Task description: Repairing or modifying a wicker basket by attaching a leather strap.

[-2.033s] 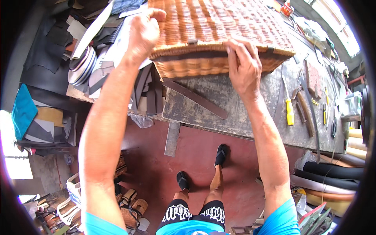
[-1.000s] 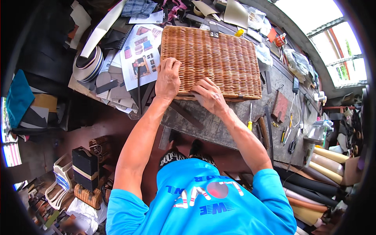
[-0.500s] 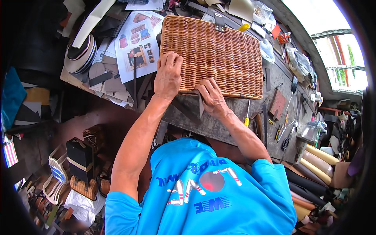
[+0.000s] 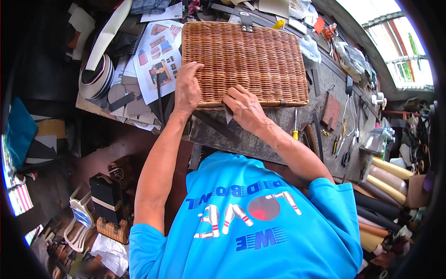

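Observation:
A brown wicker basket (image 4: 246, 65) with a flat lid lies on the worktable. On its far edge is a dark leather strap tab (image 4: 246, 23) with metal studs. My left hand (image 4: 188, 89) is closed on the basket's near left corner, fingers over the lid's edge. At the near edge, left of its middle, my right hand (image 4: 245, 106) is closed around a short dark strap (image 4: 228, 115), whose end pokes out below the fingers. How the strap meets the basket is hidden by that hand.
Printed picture sheets (image 4: 160, 60) and cut grey pieces (image 4: 134, 108) lie to the left. A yellow-handled screwdriver (image 4: 295, 132), a reddish-brown block (image 4: 330, 111) and scissors (image 4: 346, 158) are on the table (image 4: 274, 139) at right. Rolled material (image 4: 388, 174) is stacked beyond its right end.
The whole view has shifted slightly. My right hand's fingers have drawn in over the strap, so less of it shows. My left hand stays at the basket's corner, its fingers less curled over the top.

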The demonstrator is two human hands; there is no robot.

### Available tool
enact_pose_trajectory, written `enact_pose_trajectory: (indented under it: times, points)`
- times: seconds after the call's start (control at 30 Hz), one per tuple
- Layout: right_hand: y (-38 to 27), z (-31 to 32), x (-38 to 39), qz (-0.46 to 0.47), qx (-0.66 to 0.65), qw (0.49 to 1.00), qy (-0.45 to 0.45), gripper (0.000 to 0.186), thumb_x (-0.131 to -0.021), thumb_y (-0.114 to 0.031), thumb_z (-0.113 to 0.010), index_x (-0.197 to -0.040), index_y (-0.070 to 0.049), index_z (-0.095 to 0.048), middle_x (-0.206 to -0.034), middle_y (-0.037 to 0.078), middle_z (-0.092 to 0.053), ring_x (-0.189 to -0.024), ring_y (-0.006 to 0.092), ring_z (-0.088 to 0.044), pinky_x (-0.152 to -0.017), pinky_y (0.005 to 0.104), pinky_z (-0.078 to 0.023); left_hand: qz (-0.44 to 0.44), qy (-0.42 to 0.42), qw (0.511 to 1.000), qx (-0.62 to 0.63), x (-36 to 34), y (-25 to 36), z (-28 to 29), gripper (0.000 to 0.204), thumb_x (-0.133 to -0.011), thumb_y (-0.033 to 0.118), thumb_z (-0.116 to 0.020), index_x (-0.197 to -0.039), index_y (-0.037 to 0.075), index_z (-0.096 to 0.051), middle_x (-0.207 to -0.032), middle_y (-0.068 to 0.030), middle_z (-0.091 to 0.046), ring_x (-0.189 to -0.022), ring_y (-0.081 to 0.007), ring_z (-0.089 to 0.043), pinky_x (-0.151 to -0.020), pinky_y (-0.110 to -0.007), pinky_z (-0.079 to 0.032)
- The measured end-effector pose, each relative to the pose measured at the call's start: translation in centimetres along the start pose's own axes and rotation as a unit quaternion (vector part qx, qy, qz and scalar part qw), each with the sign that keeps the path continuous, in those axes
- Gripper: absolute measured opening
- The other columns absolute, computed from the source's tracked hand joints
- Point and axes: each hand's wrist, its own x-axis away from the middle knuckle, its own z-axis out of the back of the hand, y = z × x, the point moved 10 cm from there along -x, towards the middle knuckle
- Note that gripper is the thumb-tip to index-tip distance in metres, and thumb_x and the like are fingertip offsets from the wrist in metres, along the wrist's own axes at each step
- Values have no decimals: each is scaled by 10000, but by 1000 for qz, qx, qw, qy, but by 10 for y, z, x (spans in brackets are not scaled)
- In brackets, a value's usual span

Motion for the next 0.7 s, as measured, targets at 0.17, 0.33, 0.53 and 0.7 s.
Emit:
enact_pose_trajectory:
  times: [0.17,0.33,0.53,0.7]
  points:
    - [16,4,14,-59,-104,991,64,274,-757,-54,-721,-1024,-21,-665,-952,116,-587,-981,311,-573,-855,425,-500,154,-57,951,261,6,-37,-10,391,-987,-16,-318,-1255,5,-602,-1235,-115,-639,-1198,-199,-582,-1083,-338,-432]
    - [8,23,79,-148,-192,949,200,308,-881,-66,-711,-1160,24,-616,-1082,146,-653,-1008,298,-622,-855,399,-521,188,-51,909,368,6,-37,-6,458,-965,-26,-315,-1397,0,-465,-1337,-135,-584,-1297,-202,-513,-1157,-347,-353]
    - [-6,-62,100,-429,-704,564,44,408,-1040,-351,-561,-1170,33,-602,-1037,116,-680,-905,128,-644,-740,293,-560,182,-72,919,342,6,-29,-9,487,-940,-37,-323,-1406,8,-457,-1330,-138,-591,-1281,-206,-528,-1147,-353,-369]
    - [-6,-38,62,-373,-789,485,52,282,-976,-240,-680,-1087,17,-646,-944,94,-692,-702,97,-638,-577,225,-550,132,-90,955,250,6,-34,-14,471,-925,-41,-347,-1365,-13,-513,-1311,-125,-603,-1238,-205,-562,-1126,-337,-385]
